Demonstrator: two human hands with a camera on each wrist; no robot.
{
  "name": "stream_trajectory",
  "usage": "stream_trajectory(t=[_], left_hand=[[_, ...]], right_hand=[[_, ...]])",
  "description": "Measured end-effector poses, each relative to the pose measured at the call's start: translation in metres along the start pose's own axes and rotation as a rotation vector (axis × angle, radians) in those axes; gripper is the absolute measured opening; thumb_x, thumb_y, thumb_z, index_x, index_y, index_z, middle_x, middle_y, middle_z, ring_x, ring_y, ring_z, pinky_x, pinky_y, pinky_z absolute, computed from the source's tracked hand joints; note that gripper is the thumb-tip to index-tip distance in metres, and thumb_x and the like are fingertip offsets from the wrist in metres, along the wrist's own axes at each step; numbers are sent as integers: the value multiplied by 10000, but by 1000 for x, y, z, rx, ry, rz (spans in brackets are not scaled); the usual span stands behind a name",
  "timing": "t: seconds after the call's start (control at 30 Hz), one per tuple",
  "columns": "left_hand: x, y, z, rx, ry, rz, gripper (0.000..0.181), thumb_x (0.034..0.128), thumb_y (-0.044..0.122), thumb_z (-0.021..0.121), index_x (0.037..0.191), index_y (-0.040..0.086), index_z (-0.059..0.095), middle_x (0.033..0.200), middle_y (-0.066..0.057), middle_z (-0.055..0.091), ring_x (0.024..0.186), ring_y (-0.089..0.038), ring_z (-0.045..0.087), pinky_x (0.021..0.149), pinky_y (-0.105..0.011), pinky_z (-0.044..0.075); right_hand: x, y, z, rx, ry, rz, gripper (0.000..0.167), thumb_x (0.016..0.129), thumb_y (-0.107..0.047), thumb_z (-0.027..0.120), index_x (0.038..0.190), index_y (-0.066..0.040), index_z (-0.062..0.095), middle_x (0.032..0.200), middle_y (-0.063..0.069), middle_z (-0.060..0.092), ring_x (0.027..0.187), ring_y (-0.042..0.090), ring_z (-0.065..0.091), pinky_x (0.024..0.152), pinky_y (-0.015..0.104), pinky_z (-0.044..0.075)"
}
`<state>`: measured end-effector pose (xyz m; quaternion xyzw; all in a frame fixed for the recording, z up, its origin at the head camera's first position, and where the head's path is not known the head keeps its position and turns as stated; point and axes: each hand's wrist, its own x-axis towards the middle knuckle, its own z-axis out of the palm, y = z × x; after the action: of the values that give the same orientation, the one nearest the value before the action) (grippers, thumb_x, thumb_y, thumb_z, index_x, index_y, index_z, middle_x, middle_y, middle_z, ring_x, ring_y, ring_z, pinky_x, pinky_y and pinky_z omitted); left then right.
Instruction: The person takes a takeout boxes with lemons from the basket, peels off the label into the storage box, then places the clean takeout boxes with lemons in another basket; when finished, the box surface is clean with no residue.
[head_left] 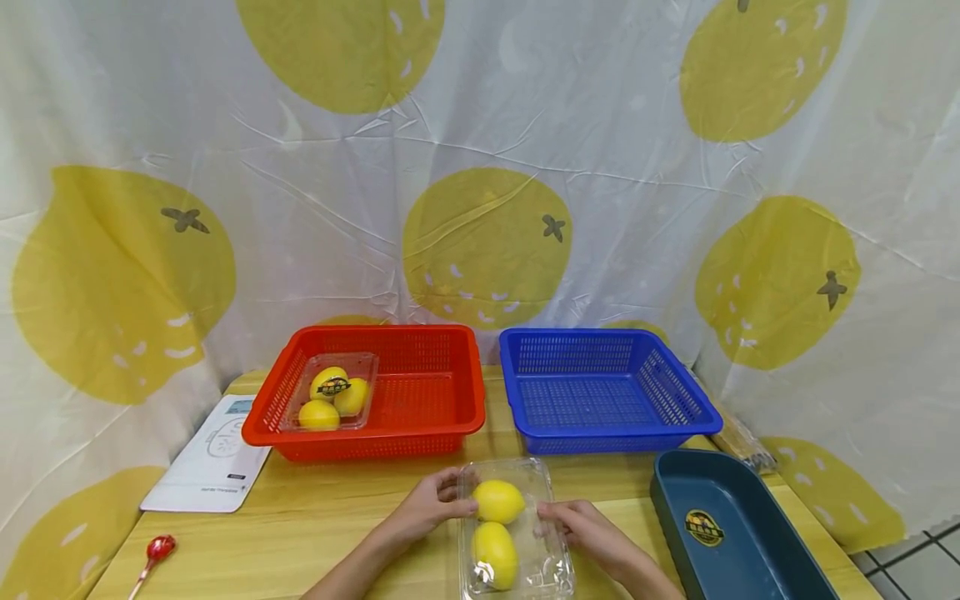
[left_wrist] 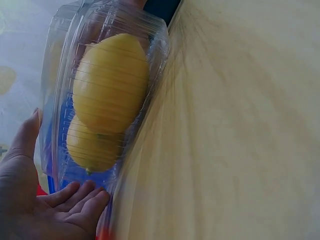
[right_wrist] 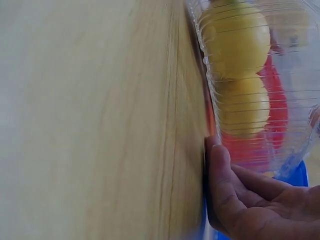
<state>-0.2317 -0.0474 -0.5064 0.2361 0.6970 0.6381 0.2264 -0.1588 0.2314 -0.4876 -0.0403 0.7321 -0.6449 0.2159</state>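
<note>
A clear plastic clamshell box (head_left: 536,562) with two lemons (head_left: 495,554) lies on the table in front of me; its lid looks closed. My left hand (head_left: 431,504) holds its left side, thumb over the upper edge and fingers along the side. On the opposite side, my right hand (head_left: 588,533) grips the edge with thumb and fingers. In the left wrist view the lemons (left_wrist: 111,82) show through the ribbed wall. The right wrist view has the right fingers (right_wrist: 222,172) against the box's lower edge, close to the tabletop.
Behind stand a red basket (head_left: 420,442), holding another clear box (head_left: 366,367) of three lemons, and a blue basket (head_left: 607,442). A dark teal tray (head_left: 750,508) with a sticker sits right. On the left lie a white printed pouch (head_left: 210,467) and a red lollipop (head_left: 160,547).
</note>
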Motion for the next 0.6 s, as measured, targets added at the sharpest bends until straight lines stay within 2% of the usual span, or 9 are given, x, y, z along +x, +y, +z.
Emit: stream_trajectory(t=[0.1, 0.17, 0.37, 0.43, 0.6], left_hand=[[1, 4, -1, 57, 32, 6, 793, 876, 253, 730, 1448, -116, 322, 1478, -324, 382, 1366, -481, 387, 1111, -503, 382], [1, 7, -1, 123, 64, 34, 822, 854, 269, 754, 1453, -102, 330, 1491, -313, 373, 1381, -473, 370, 1121, -513, 353], [4, 25, 15, 491, 228, 211, 841, 744, 387, 828, 1400, -5, 479, 1413, -186, 539, 1311, -380, 505, 1058, -546, 432], [8, 32, 23, 572, 241, 233, 851, 733, 429, 824, 1402, 27, 485, 1414, -163, 543, 1304, -374, 511, 1040, -562, 446], [19, 48, 38, 661, 228, 234, 898, 756, 440, 804, 1447, 15, 416, 1467, -216, 466, 1329, -423, 465, 1052, -595, 419]], right_hand=[[1, 1, 0, -11, 16, 12, 487, 1006, -342, 474, 1106, 104, 641, 873, -39, 704, 808, 82, 591, 737, 229, 505], [1, 1, 0, -15, 18, 15, 492, 1007, -343, 471, 1110, 107, 641, 875, -36, 706, 803, 82, 587, 732, 227, 502], [-1, -1, -1, -5, 9, 10, 498, 994, -353, 494, 1099, 110, 644, 878, -30, 703, 788, 66, 586, 731, 211, 510], [-1, -1, -2, -4, 9, 7, 498, 990, -357, 501, 1083, 109, 649, 872, -31, 699, 775, 60, 576, 725, 207, 506], [-1, -1, -2, -16, 2, -7, 486, 986, -354, 507, 1058, 103, 659, 868, -37, 695, 780, 64, 572, 730, 212, 499]])
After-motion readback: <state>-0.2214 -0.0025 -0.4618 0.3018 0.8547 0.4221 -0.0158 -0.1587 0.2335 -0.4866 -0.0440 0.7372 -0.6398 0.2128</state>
